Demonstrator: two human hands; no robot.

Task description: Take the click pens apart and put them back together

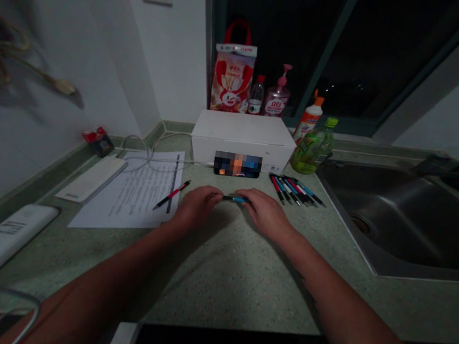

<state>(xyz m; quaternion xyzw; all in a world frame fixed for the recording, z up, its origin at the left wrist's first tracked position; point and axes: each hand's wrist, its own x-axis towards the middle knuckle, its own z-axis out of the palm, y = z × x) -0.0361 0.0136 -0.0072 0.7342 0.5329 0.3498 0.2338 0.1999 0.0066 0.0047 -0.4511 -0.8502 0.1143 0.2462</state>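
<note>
Between my two hands a blue and black pen lies level, just above or on the counter. My left hand pinches its dark end. The blue end is in the closed fingers of my right hand. To the left, a red and black pen rests across the edge of a printed sheet of paper. Right of my hands lies a row of several pens in red, blue and black. A phone leans on its side against a white box straight ahead.
A steel sink is set into the counter at right. Behind the box stand a red bag, a pump bottle and other bottles. At left are a white flat box, a long white device and cables.
</note>
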